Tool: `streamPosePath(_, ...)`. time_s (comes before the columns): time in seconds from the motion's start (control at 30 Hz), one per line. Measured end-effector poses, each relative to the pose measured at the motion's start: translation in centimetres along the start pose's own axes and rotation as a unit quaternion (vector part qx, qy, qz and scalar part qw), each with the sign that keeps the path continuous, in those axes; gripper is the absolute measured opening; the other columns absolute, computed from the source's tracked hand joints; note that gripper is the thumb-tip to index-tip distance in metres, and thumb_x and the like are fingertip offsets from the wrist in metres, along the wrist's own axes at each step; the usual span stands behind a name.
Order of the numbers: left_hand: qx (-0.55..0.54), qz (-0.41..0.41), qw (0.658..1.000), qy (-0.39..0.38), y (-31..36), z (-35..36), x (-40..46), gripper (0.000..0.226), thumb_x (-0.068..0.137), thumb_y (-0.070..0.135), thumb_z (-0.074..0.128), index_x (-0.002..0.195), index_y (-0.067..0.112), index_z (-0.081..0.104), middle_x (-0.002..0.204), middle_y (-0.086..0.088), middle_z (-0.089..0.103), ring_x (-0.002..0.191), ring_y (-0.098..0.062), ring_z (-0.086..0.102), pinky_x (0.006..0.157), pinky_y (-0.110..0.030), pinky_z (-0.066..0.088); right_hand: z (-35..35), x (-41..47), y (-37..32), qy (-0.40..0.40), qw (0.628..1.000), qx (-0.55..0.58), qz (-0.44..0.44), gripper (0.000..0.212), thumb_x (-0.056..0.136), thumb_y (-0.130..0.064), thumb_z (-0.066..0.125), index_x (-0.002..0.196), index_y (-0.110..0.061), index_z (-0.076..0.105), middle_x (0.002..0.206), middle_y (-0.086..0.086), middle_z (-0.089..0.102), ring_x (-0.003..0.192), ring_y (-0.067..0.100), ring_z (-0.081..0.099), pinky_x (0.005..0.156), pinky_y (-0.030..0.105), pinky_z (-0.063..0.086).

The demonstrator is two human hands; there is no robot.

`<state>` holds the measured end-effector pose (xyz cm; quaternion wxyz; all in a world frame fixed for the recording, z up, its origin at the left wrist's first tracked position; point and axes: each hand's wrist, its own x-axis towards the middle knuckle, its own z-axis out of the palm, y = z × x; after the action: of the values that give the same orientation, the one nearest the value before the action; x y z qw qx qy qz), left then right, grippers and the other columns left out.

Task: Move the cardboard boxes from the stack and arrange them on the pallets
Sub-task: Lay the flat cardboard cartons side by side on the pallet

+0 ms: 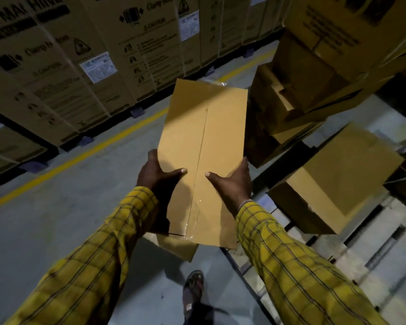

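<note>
i held a plain cardboard box (204,146) up at the centre of the frame, my left hand (157,177) clamped on its left edge and my right hand (234,181) on its right edge, thumbs laid flat on the top face and the other fingers hidden underneath. both hands gripped near the end closest to me, so most of the box reached out unsupported; i judged it could tip forward or slide free if my grip loosened. a second box (174,245) showed just beneath it, and i could not tell whether i was carrying that one too or it lay on the floor; if carried, it might slip out. the pale wooden pallet (366,249) lay at the lower right, its edge close to my sandalled foot (192,289), a likely trip point. the held box looked clean and square, brown, with a centre seam sealed by clear tape and no print. another plain box (338,174) sat on the pallet at right, below a leaning stack of boxes (314,73) in the upper right.
</note>
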<state>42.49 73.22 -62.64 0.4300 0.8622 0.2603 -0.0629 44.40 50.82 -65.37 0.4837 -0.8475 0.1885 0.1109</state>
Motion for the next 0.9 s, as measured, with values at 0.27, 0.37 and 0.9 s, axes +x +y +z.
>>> streamPosePath(0.27,0.062,0.055,0.997,-0.012,4.2,1.0,-5.2,0.106,0.05,0.072,0.088,0.135,0.036,0.036,0.134,-0.002,0.062,0.115,-0.034,0.061,0.096,-0.048,0.054,-6.0,-3.8,3.2,0.03,0.997,0.059,-0.037,0.113,0.055,-0.063,0.092,0.145,-0.039,0.029,0.146,-0.009,0.049,0.126,0.016,0.051,0.106,0.039,0.049)
streamPosePath(0.37,0.065,0.075,0.995,-0.02,6.4,2.8,-9.6,0.106,0.051,0.069,0.09,0.135,0.034,0.036,0.133,-0.003,0.063,0.111,-0.033,0.062,0.091,-0.044,0.055,-10.6,-6.3,5.7,0.035,0.995,0.078,-0.048,0.113,0.058,-0.061,0.093,0.148,-0.041,0.028,0.146,-0.011,0.052,0.126,0.016,0.054,0.104,0.039,0.05)
streamPosePath(0.9,0.057,0.183,0.97,-0.153,23.1,27.3,-32.9,0.106,0.061,0.054,0.093,0.144,0.025,0.034,0.142,-0.008,0.052,0.127,-0.034,0.052,0.103,-0.048,0.045,-43.7,-15.4,23.9,0.183,0.981,0.07,0.008,0.123,0.052,-0.075,0.088,0.152,-0.034,0.028,0.149,-0.005,0.05,0.13,0.022,0.056,0.102,0.042,0.053)
